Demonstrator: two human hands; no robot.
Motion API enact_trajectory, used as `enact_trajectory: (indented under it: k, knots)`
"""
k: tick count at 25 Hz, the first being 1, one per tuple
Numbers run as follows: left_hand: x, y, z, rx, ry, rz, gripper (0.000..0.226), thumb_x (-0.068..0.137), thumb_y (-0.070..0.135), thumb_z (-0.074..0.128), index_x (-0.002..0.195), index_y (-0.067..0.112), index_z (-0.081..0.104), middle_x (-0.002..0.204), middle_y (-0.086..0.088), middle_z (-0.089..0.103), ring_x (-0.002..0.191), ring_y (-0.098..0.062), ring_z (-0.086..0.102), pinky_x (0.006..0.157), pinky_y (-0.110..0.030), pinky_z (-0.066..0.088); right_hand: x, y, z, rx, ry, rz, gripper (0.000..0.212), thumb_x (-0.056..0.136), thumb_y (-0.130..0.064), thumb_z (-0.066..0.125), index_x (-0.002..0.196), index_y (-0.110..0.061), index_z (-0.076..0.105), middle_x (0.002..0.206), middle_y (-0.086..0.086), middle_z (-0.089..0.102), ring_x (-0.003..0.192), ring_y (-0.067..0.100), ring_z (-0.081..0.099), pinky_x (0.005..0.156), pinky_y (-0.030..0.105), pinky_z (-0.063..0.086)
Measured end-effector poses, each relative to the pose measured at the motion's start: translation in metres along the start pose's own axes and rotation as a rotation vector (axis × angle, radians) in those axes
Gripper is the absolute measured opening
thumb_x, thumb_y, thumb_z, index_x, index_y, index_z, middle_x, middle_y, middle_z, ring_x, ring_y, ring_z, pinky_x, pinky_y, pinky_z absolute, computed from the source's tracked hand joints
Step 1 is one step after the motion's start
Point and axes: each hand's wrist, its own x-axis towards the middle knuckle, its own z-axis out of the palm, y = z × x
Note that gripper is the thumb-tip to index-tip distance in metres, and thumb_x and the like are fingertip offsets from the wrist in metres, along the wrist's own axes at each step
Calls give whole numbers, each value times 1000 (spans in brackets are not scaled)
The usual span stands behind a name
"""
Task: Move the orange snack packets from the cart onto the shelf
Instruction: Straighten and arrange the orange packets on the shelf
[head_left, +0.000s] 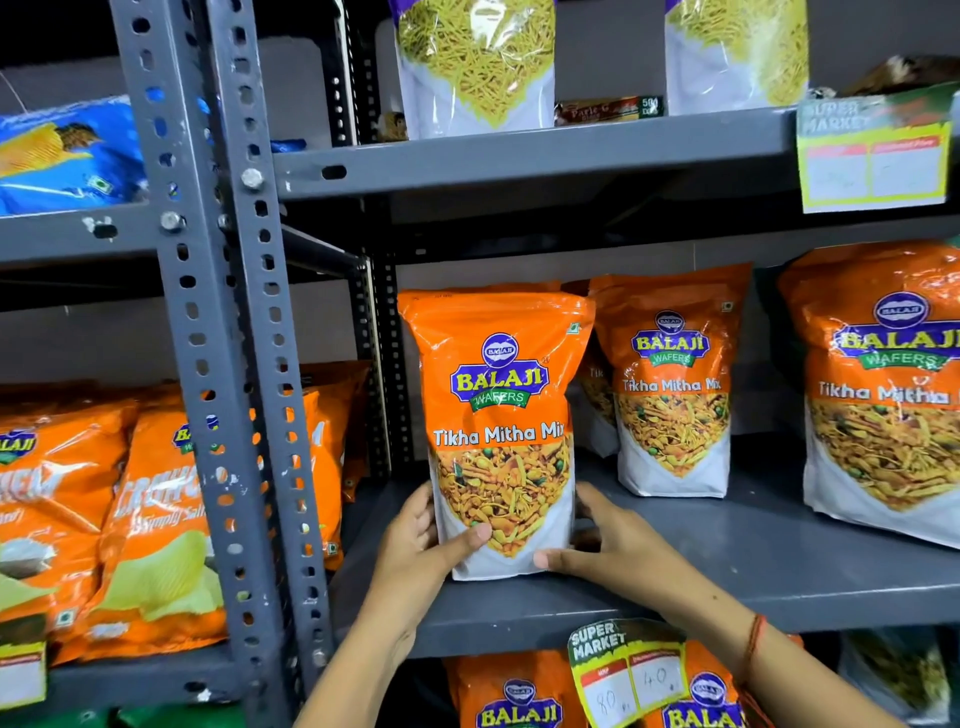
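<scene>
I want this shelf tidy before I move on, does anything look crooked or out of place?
Mostly tidy. The packet held by the left hand and right hand stands upright near the shelf's front edge, well ahead of the middle packet, so the row is uneven. Nothing looks spilled or torn.

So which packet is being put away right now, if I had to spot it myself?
Find the grey metal shelf at mid height, lined with orange Balaji Tikha Mitha Mix pouches. The Tikha Mitha Mix packet stands upright at its left end. Unlike its neighbours, the left hand and right hand grip its base.
</scene>
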Motion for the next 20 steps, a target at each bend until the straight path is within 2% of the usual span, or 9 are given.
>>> enact_trajectory:
  k: [3, 5, 7, 9, 12, 14, 16, 18, 20]
  knots:
    - [-19, 7, 15, 157, 272, 87, 83, 62, 33, 85, 135, 35, 48, 142, 4, 55, 127, -11, 55, 98, -24, 45, -7, 4, -13, 213, 10, 32, 91, 66, -55, 83, 144, -46, 38, 137, -18, 57, 122, 3, 58, 99, 24, 50]
    - [-38, 17, 40, 350, 471, 366, 78, 71, 50, 78, 139, 41, 42, 146, 14, 47, 136, -9, 45, 105, -23, 40, -11, 10, -29, 292, 130, 46, 90, 64, -55, 82, 143, -45, 41, 134, -15, 56, 121, 3, 56, 92, 20, 48]
    - [-44, 21, 77, 422, 441, 719, 61, 81, 47, 69, 137, 39, 47, 143, 17, 51, 135, -7, 47, 105, -18, 41, -10, 19, -52, 343, 337, 20, 75, 62, -54, 80, 131, -49, 50, 130, -15, 59, 119, 3, 57, 91, 22, 47]
    - [-33, 22, 119, 412, 240, 803, 49, 87, 42, 64, 134, 39, 51, 137, 22, 54, 130, -5, 51, 104, -16, 41, -6, 31, -81, 396, 536, -11, 64, 67, -43, 81, 124, -48, 52, 127, -14, 59, 119, 6, 57, 94, 29, 46]
    - [8, 19, 175, 331, -3, 475, 49, 84, 39, 66, 131, 43, 52, 133, 24, 58, 126, 4, 52, 105, -24, 45, 10, 65, -122, 322, 629, 64, 92, 71, -24, 85, 147, -31, 34, 148, -2, 44, 131, 16, 48, 105, 40, 42]
    - [47, 10, 201, 275, -61, 181, 63, 78, 31, 74, 135, 37, 47, 137, 13, 56, 129, -5, 51, 108, -31, 44, 22, 91, -139, 277, 570, 199, 106, 75, -6, 84, 156, -18, 16, 162, 13, 25, 145, 30, 32, 116, 50, 34]
    - [82, -1, 216, 222, -77, -47, 78, 71, 25, 82, 138, 30, 43, 134, 7, 54, 126, -12, 51, 103, -29, 44, 33, 109, -146, 249, 463, 300, 110, 76, 0, 82, 157, -11, 9, 163, 17, 22, 148, 32, 28, 118, 47, 31]
    - [107, -14, 225, 179, -56, -182, 84, 62, 20, 88, 134, 23, 44, 128, 6, 56, 119, -16, 55, 98, -29, 47, 38, 118, -153, 233, 342, 350, 107, 75, -3, 83, 156, -12, 14, 153, 15, 40, 134, 26, 45, 106, 34, 43]
    - [120, -26, 229, 139, -34, -291, 83, 58, 16, 91, 128, 15, 48, 130, -4, 61, 116, -22, 60, 99, -36, 50, 41, 123, -160, 232, 254, 335, 101, 71, -5, 86, 151, -16, 25, 126, -1, 57, 105, 11, 56, 82, 20, 49]
